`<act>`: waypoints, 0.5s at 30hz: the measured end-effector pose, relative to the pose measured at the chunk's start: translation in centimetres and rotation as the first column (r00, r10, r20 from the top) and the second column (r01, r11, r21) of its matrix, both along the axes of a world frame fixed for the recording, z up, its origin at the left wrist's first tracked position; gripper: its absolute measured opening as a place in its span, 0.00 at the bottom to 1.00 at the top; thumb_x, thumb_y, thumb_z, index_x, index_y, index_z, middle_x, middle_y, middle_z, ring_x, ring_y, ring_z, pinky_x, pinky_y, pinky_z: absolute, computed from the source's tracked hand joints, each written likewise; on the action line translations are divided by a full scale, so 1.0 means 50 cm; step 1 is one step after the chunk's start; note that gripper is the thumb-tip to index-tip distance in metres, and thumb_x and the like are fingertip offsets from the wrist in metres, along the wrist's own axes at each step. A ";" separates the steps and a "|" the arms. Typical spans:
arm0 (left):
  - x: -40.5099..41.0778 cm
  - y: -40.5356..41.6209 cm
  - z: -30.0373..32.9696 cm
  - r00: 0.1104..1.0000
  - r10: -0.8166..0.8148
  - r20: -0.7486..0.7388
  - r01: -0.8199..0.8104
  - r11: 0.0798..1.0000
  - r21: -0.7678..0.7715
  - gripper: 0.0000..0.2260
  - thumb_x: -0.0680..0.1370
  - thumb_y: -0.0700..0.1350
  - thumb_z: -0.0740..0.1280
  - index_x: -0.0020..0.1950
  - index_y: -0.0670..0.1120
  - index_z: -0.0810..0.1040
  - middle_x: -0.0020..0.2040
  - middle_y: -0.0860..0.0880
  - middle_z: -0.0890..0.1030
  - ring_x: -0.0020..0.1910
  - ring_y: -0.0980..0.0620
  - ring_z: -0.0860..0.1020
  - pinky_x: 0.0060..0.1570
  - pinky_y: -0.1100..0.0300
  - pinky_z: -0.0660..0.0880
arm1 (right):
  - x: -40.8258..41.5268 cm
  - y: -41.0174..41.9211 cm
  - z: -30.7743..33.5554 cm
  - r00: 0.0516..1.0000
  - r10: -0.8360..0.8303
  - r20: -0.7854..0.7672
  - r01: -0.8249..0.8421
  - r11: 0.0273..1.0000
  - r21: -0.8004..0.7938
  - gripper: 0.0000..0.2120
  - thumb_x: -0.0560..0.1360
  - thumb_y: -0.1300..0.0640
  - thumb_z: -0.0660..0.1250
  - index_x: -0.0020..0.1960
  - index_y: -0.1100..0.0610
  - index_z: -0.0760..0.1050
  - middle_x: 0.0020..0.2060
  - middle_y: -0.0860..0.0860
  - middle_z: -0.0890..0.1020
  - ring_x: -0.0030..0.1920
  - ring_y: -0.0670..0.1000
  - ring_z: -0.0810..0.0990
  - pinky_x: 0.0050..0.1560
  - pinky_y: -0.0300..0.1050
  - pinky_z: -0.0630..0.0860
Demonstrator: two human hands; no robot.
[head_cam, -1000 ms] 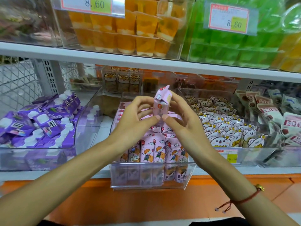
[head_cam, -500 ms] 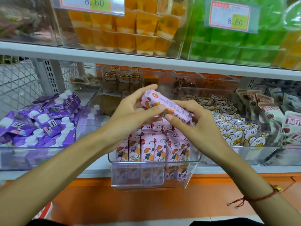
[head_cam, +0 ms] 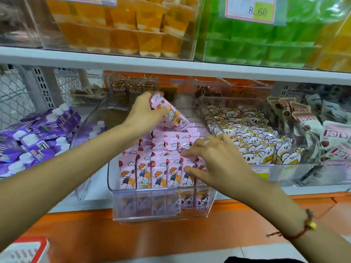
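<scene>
Pink pack in left hand: gripped near its upper end, fingers and thumb curled round it, tilted with the low end to the right, up over the back rows of the clear bin. Under it, more pink packs, upright in tight rows from the bin's front wall to its back. Right hand down on the front rows at the bin's right side, fingers spread and nearly straight, tips touching pack tops, nothing held. Red cord bracelet with a gold bead on that wrist. Left of the bin, purple pouches with white caps, heaped in a second clear container. Right of the bin, white packs with flower prints, then brown-and-white packs farther right. On the shelf above, orange cups stacked in a clear box, green cups in the box beside them, price tag reading 8.60 on the green box. Orange ledge below the lower shelf.
</scene>
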State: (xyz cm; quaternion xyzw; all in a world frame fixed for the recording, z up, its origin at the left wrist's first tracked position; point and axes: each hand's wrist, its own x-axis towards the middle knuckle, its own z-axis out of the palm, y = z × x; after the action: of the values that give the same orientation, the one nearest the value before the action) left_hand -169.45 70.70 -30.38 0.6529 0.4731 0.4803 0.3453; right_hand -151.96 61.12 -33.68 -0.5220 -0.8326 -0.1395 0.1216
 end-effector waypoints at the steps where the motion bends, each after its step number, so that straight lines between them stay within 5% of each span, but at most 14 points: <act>1: 0.012 0.017 0.001 0.999 0.008 -0.034 -0.008 1.000 -0.008 0.15 0.78 0.39 0.66 0.65 0.42 0.71 0.56 0.45 0.78 0.55 0.49 0.78 0.54 0.57 0.77 | -0.001 0.001 -0.004 1.000 0.002 -0.003 -0.002 1.000 0.004 0.18 0.75 0.41 0.64 0.63 0.43 0.76 0.53 0.44 0.80 0.56 0.50 0.73 0.51 0.47 0.57; 4: 0.047 0.057 0.004 0.995 0.025 -0.093 -0.027 0.999 -0.020 0.10 0.79 0.39 0.65 0.59 0.41 0.74 0.54 0.43 0.79 0.52 0.48 0.78 0.49 0.59 0.76 | 0.006 -0.002 -0.009 0.998 0.023 -0.054 -0.023 1.000 -0.004 0.17 0.74 0.42 0.66 0.62 0.45 0.77 0.54 0.45 0.80 0.56 0.50 0.73 0.51 0.46 0.59; 11: 0.109 0.140 -0.016 0.969 0.036 -0.244 -0.015 0.996 0.087 0.07 0.79 0.36 0.62 0.55 0.45 0.71 0.51 0.42 0.75 0.53 0.41 0.76 0.51 0.56 0.74 | 0.055 -0.004 -0.001 0.831 -0.090 -0.549 0.088 0.996 -0.031 0.18 0.77 0.56 0.64 0.66 0.50 0.72 0.57 0.46 0.74 0.55 0.46 0.74 0.56 0.43 0.72; 15: 0.122 0.181 -0.037 0.826 0.004 -0.564 0.084 0.988 0.130 0.19 0.80 0.42 0.63 0.71 0.44 0.68 0.67 0.41 0.68 0.65 0.41 0.69 0.64 0.52 0.68 | 0.057 -0.001 -0.005 0.806 -0.172 -0.566 0.092 0.982 -0.167 0.19 0.79 0.53 0.61 0.69 0.49 0.70 0.49 0.43 0.79 0.43 0.41 0.78 0.48 0.47 0.78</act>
State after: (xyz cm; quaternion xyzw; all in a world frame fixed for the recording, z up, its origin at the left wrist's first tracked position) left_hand -163.37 79.73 -32.22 0.7991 0.5027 0.2933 0.1506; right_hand -149.12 61.08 -33.94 -0.6032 -0.7254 0.0722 0.3237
